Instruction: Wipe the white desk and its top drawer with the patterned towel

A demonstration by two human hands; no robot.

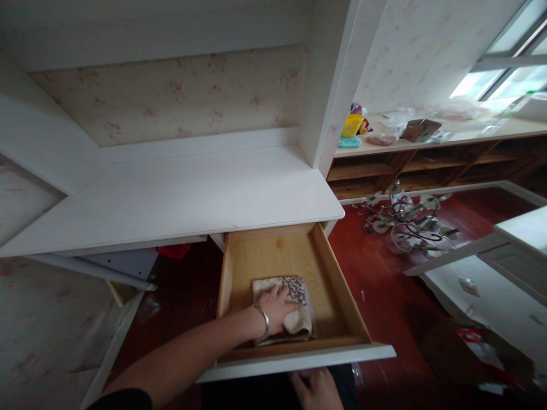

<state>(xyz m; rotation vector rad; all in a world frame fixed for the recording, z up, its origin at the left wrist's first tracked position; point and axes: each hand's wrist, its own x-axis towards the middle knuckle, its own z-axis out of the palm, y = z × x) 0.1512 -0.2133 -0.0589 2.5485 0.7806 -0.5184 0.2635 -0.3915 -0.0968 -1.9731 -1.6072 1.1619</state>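
A wooden drawer (280,250) is pulled out from under the white desk (205,191). Inside it lies a folded cloth (299,319), beige with a dark swirled pattern at one corner. My left hand (276,307), with a silver bangle at the wrist, rests flat on the cloth with its fingers apart. Below the drawer front (299,361), my right hand (318,390) is curled against its lower edge; the fingertips are partly hidden there.
Low wooden shelves (363,169) run along the right wall, with a yellow container (352,125) and bags on top. A dismantled chandelier (410,219) lies on the red floor. White furniture (523,245) and an open cardboard box (453,341) stand at right.
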